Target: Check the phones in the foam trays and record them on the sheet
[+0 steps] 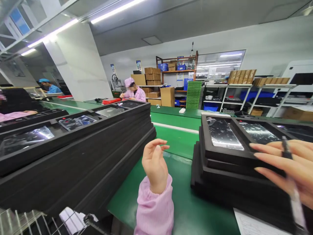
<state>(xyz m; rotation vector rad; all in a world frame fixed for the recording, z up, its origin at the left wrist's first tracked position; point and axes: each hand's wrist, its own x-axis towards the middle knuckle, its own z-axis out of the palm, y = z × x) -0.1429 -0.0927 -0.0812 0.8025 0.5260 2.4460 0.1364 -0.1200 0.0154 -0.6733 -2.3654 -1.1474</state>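
Observation:
My left hand, in a pink sleeve, is raised over the green bench between two stacks of black foam trays, its fingers loosely curled and holding nothing. My right hand rests against the front edge of the right tray stack and grips a pen between its fingers. The top tray there holds shiny flat panels in recesses. The taller left tray stack also carries shiny panels on top.
A white paper sheet lies at the bench's near right. A wire rack sits at the bottom left. A person in pink works farther down the line; another in blue stands at far left. Cardboard boxes and shelves line the back wall.

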